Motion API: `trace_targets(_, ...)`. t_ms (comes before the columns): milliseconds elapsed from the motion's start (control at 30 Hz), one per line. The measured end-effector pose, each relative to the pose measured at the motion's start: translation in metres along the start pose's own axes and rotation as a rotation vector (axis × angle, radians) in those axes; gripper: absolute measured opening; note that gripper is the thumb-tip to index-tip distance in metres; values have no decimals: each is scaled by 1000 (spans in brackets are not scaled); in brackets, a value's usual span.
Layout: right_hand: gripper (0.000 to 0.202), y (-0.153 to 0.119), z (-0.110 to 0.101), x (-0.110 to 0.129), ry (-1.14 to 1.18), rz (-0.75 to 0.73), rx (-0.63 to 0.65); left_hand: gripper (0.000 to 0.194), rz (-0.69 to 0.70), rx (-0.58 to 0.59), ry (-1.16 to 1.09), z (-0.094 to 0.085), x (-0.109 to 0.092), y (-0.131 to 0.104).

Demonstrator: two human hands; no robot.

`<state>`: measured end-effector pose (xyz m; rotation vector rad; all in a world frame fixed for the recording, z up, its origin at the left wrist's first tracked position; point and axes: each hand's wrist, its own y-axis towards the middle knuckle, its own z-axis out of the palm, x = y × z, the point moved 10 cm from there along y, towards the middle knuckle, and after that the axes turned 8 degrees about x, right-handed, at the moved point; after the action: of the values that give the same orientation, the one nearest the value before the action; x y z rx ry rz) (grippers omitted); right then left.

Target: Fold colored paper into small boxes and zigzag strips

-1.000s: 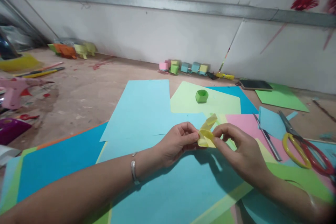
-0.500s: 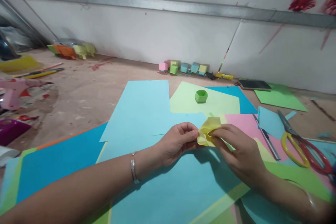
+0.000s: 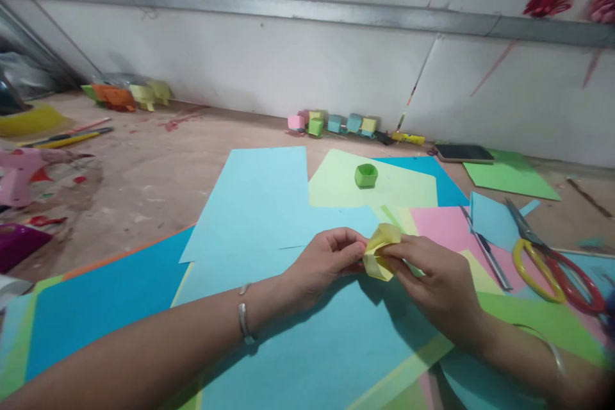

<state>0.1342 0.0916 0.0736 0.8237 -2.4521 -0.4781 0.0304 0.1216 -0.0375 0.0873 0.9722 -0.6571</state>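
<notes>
A small folded piece of yellow paper (image 3: pixel 383 255) is held between my two hands, above light blue sheets (image 3: pixel 288 346). My left hand (image 3: pixel 331 262) pinches its left edge between thumb and fingers. From the right, my right hand (image 3: pixel 435 275) grips it, with the thumb and a finger partly inside the fold. The paper has a hollow, boxlike form with creased walls. Beyond the hands, a small green paper box (image 3: pixel 366 175) sits on a pale green sheet (image 3: pixel 331 179).
Scissors (image 3: pixel 538 269) and a pen (image 3: pixel 485 250) lie at the right. Along the wall stand small paper boxes (image 3: pixel 336 123), and a phone (image 3: pixel 464 153) rests on green paper. A pink glue gun (image 3: pixel 19 173) and yellow tape roll (image 3: pixel 36 118) are at the left.
The yellow paper has been turned and its walls now stand more rounded and open. Both hands stay on it, having shifted only slightly.
</notes>
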Motion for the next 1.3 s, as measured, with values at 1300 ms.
trace_targets(1300, 16, 8, 16, -18, 278, 136, 158, 8, 172, -156, 527, 1, -45, -11)
